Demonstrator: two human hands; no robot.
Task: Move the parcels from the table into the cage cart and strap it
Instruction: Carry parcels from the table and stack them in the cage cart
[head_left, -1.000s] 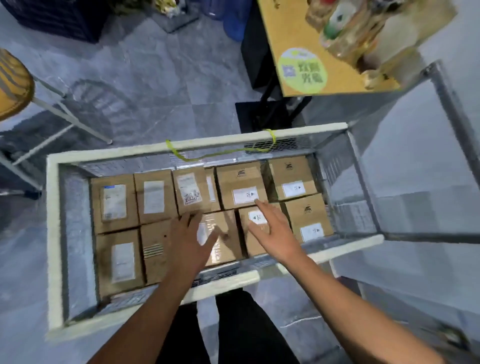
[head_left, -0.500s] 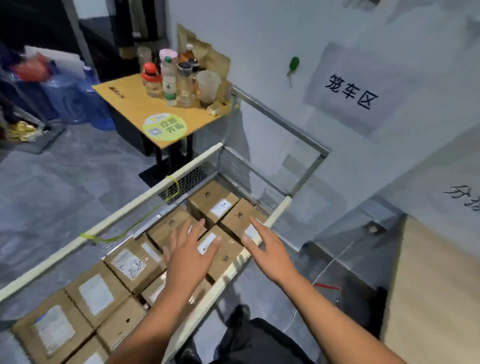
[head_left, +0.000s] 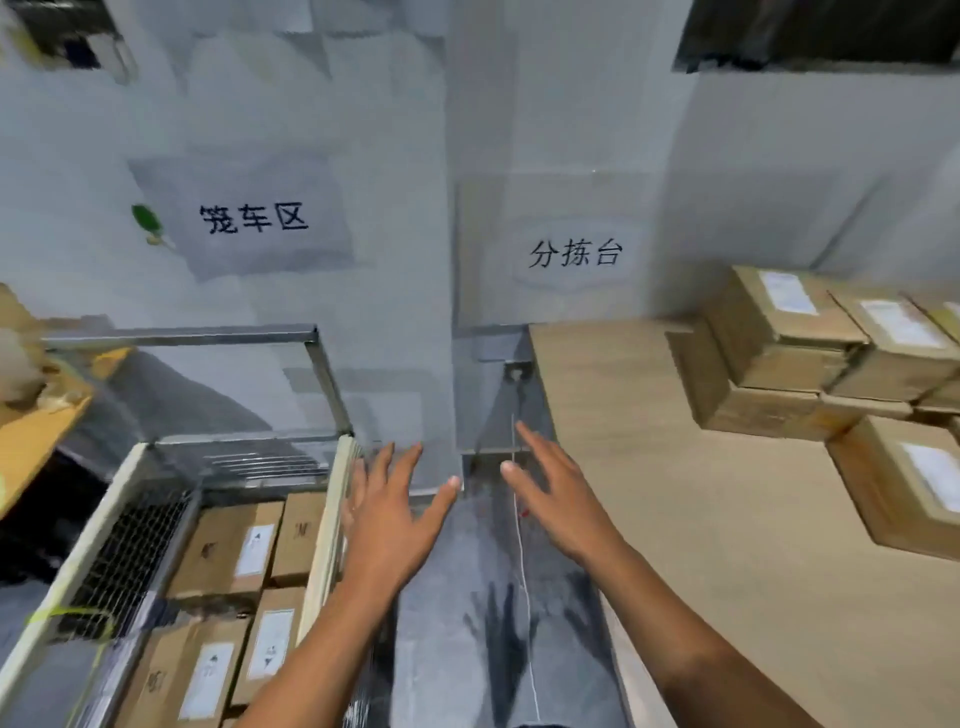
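Note:
The cage cart (head_left: 326, 530) stands at the lower left with several brown parcels (head_left: 228, 556) packed inside it. A yellow-green strap (head_left: 67, 616) hangs on its left rim. On the wooden table (head_left: 701, 519) at the right, several more brown parcels (head_left: 789, 338) are stacked at the far right. My left hand (head_left: 389, 514) hovers open just right of the cart's rim, fingers spread, holding nothing. My right hand (head_left: 556, 493) is open too, above the gap between cart and table.
A grey wall ahead carries two paper signs (head_left: 254, 218). A small yellow table (head_left: 31, 431) with items stands at the far left. A metal cage frame (head_left: 317, 364) rises behind the cart. Grey floor (head_left: 467, 597) shows between cart and table.
The view has swung right from the cart to the wall and table. Both hands have left the parcels in the cart and now hover over the gap.

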